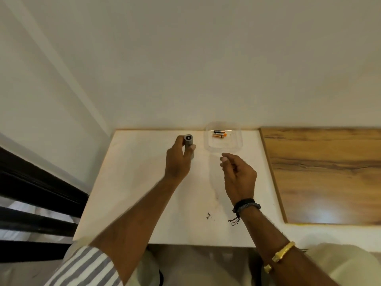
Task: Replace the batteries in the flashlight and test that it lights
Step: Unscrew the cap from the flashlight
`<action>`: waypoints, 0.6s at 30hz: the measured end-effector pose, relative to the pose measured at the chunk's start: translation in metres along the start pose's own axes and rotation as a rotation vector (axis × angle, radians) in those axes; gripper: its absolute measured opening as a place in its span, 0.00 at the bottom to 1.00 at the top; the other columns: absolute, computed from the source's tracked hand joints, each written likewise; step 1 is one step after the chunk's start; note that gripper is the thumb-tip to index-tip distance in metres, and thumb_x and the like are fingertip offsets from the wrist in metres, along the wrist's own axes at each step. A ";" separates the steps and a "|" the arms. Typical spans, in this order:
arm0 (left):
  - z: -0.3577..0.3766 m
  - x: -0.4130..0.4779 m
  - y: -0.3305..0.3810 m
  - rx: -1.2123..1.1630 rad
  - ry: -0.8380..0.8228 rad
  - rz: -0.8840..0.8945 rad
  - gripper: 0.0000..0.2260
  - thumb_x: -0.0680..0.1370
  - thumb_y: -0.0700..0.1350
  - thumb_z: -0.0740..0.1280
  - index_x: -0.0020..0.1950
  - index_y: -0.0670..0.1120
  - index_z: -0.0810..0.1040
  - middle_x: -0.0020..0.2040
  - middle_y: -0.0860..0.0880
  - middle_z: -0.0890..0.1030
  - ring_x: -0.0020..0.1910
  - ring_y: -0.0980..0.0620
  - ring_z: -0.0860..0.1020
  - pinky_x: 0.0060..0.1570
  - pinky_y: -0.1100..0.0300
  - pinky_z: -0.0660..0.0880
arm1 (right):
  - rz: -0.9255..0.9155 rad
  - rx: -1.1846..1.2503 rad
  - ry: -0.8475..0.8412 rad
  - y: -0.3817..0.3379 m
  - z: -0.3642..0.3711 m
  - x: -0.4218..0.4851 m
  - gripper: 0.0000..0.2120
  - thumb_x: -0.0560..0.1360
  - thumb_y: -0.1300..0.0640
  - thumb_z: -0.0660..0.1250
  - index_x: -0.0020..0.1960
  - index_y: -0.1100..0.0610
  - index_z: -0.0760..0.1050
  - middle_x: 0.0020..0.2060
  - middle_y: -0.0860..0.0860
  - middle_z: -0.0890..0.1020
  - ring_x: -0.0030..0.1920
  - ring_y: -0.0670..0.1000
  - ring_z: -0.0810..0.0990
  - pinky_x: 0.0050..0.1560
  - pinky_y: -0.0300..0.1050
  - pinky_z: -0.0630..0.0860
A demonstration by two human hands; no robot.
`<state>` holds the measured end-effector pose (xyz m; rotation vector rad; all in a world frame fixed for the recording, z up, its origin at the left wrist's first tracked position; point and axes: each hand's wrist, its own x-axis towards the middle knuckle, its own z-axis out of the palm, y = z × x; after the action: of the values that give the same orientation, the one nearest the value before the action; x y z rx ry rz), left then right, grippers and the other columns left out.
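A small grey flashlight (pixel 188 143) stands upright on the white table (pixel 144 193) near its far edge, round end facing up. My left hand (pixel 177 162) grips it around the body. To its right, a clear plastic container (pixel 223 145) holds three small batteries (pixel 219 134), orange and black. My right hand (pixel 239 176) hovers just in front of the container, fingers loosely curled with thumb and forefinger close together; whether anything is pinched there I cannot tell.
A wooden board (pixel 321 174) lies to the right of the white table. A pale wall rises directly behind. Dark rails (pixel 37 195) run along the left. Small dark specks (pixel 210 216) mark the table near my right wrist.
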<state>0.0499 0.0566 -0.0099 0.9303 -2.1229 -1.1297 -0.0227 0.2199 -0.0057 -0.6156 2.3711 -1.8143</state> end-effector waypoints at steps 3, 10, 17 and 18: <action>-0.009 -0.046 0.009 0.005 -0.068 0.083 0.06 0.82 0.46 0.63 0.58 0.46 0.73 0.48 0.49 0.82 0.44 0.51 0.81 0.44 0.59 0.78 | 0.020 0.023 -0.033 -0.006 -0.011 -0.020 0.08 0.81 0.57 0.69 0.57 0.57 0.84 0.47 0.50 0.87 0.46 0.51 0.87 0.51 0.52 0.85; -0.016 -0.118 0.015 0.251 -0.191 0.209 0.14 0.81 0.49 0.66 0.65 0.47 0.75 0.56 0.48 0.81 0.53 0.50 0.75 0.50 0.52 0.78 | 0.029 0.011 -0.213 -0.016 -0.038 -0.060 0.09 0.81 0.49 0.68 0.53 0.52 0.84 0.39 0.46 0.86 0.38 0.46 0.86 0.35 0.40 0.83; -0.014 -0.130 0.026 0.417 -0.247 0.398 0.13 0.81 0.50 0.65 0.64 0.47 0.76 0.52 0.48 0.81 0.51 0.48 0.74 0.47 0.50 0.77 | 0.002 -0.193 -0.298 -0.021 -0.044 -0.060 0.18 0.80 0.42 0.66 0.46 0.55 0.82 0.34 0.48 0.84 0.36 0.46 0.83 0.42 0.44 0.79; -0.013 -0.130 0.026 0.427 -0.254 0.403 0.14 0.81 0.51 0.64 0.64 0.46 0.76 0.53 0.48 0.81 0.51 0.48 0.74 0.46 0.51 0.77 | -0.007 -0.214 -0.299 -0.020 -0.045 -0.059 0.18 0.81 0.43 0.65 0.45 0.57 0.81 0.34 0.49 0.84 0.37 0.49 0.83 0.41 0.43 0.77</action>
<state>0.1297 0.1632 -0.0004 0.5041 -2.6696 -0.6282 0.0227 0.2778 0.0159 -0.8519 2.3709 -1.3659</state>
